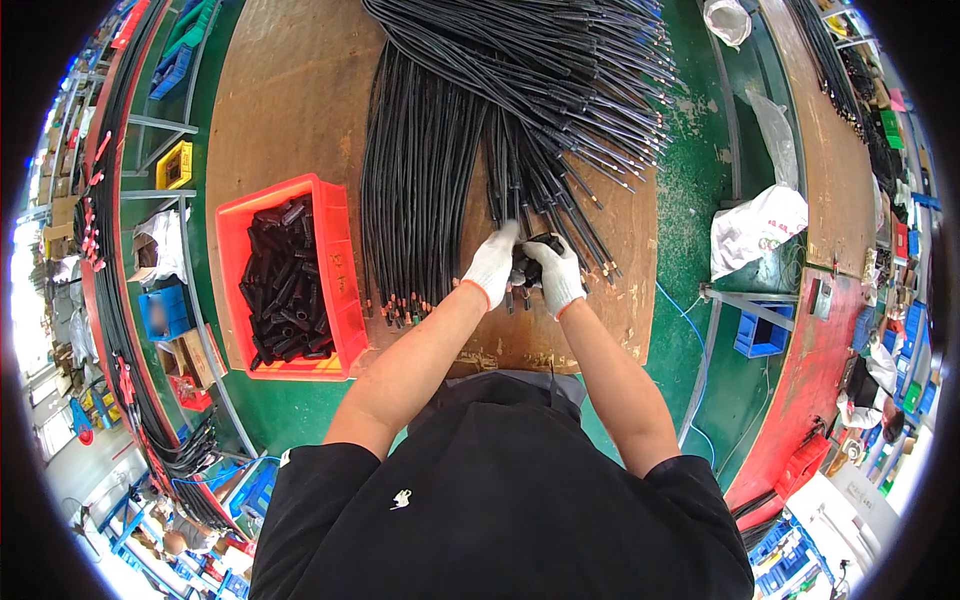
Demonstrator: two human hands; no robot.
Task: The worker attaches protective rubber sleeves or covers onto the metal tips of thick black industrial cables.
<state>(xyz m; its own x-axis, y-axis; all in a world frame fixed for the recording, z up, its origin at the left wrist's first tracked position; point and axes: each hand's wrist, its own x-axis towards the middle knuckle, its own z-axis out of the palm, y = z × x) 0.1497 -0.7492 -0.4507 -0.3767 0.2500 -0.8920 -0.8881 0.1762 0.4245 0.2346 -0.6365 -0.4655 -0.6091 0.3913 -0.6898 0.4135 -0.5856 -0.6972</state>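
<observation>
Right of the red crate (pixel 342 235), our right hand (pixel 558 273) clasps black pieces (pixel 524 266), left hand (pixel 488 266) adjoining, grip unclear; inside, sleeves (pixel 285 275) remain.

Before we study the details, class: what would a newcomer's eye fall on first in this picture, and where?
Probably the great sheaf of black cables, fanned out across the top and middle of the brown table. Next comes the bright red bin at the table's left, heaped with short black tubes. Then the white-gloved left grip and right grip stand out near the table's lower edge, with dark pieces between them.
</observation>
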